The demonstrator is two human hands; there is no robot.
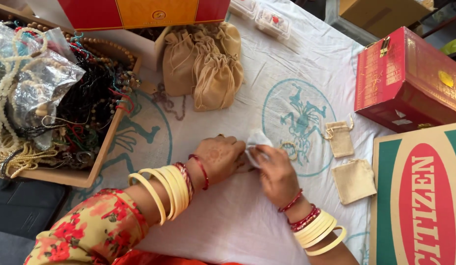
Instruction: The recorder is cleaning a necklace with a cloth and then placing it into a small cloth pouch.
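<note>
My left hand (pixel 219 157) and my right hand (pixel 276 172) meet at the middle of a white printed cloth (pixel 267 73). Between their fingertips is a small clear plastic pouch (pixel 257 141), pinched from both sides. A thin beaded strand (pixel 288 147) lies on the cloth just right of the pouch. Both wrists carry several cream and red bangles. What the pouch holds is hidden by my fingers.
A wooden tray (pixel 98 169) full of bead necklaces sits at the left. Several beige drawstring bags (pixel 203 64) are heaped at the back; two small ones (pixel 346 162) lie at the right. A red box (pixel 409 81) and a cardboard carton (pixel 424 201) stand at the right.
</note>
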